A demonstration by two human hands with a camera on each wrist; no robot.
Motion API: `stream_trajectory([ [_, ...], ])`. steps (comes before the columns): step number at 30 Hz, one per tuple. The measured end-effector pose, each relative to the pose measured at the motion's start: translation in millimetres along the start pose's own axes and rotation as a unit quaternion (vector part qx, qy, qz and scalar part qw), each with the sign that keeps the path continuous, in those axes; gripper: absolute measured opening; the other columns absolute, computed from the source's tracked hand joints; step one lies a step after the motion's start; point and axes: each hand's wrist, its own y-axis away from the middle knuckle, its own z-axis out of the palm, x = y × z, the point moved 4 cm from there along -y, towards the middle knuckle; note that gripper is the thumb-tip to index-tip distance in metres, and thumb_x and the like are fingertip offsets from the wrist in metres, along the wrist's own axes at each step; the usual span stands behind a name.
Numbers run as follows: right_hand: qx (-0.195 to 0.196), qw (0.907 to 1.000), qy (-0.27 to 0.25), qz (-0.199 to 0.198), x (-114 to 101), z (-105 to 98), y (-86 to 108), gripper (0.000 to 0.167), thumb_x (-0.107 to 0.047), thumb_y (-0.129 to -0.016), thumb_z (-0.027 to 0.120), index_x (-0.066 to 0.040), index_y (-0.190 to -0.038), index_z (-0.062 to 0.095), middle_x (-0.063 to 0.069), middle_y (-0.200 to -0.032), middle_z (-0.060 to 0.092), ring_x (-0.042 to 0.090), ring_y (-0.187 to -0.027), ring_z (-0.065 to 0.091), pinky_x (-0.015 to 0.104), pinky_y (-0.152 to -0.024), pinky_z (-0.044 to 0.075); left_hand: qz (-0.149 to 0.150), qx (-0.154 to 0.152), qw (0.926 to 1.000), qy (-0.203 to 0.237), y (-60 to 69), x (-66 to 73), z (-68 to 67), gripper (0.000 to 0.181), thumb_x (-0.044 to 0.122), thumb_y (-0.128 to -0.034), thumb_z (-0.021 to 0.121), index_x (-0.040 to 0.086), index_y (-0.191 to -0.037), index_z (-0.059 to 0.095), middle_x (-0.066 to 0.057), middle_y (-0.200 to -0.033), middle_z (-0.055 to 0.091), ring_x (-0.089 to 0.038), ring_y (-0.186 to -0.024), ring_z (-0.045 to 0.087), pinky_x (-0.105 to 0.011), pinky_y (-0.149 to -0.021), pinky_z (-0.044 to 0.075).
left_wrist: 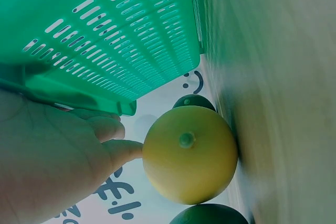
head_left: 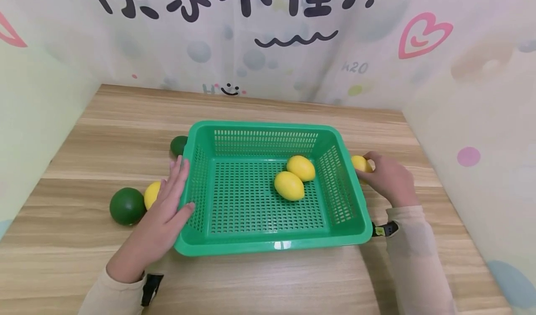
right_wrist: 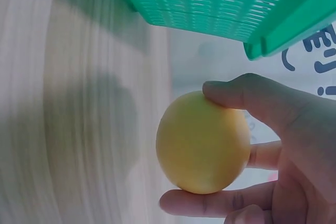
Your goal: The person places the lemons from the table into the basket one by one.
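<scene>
A green plastic basket (head_left: 268, 248) stands on the wooden table with two lemons (head_left: 289, 186) lying in it, right of its middle. At its right side my right hand (head_left: 391, 177) grips another lemon (right_wrist: 202, 142) between thumb and fingers, outside the basket wall. My left hand (head_left: 161, 222) rests against the left rim with its fingers straight. Beside that hand, partly hidden by it, is a yellow lemon (left_wrist: 189, 156); in the left wrist view a fingertip appears at its edge. A dark green round fruit (head_left: 127, 206) sits left of this lemon.
Behind the basket's left rim a second dark green fruit (head_left: 178, 146) is partly hidden. A printed curtain (head_left: 276, 68) hangs along the table's back edge, and patterned panels (head_left: 481, 133) flank both sides.
</scene>
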Motion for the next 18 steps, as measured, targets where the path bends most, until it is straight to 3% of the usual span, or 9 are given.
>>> stream_trajectory([
  [18, 0.037, 0.9987, -0.035, 0.003, -0.1, -18.5, 11.1, 0.07, -0.06, -0.094, 0.064, -0.004, -0.134, 0.058, 0.012, -0.081, 0.068, 0.025, -0.066, 0.059, 0.034, -0.051, 0.039, 0.003, 0.002, 1.0, -0.004, 0.7, -0.6, -0.1, 0.078, 0.005, -0.1046, 0.047, 0.016, -0.167, 0.001, -0.004, -0.173, -0.009, -0.029, -0.157, -0.014, -0.061, -0.122, -0.006],
])
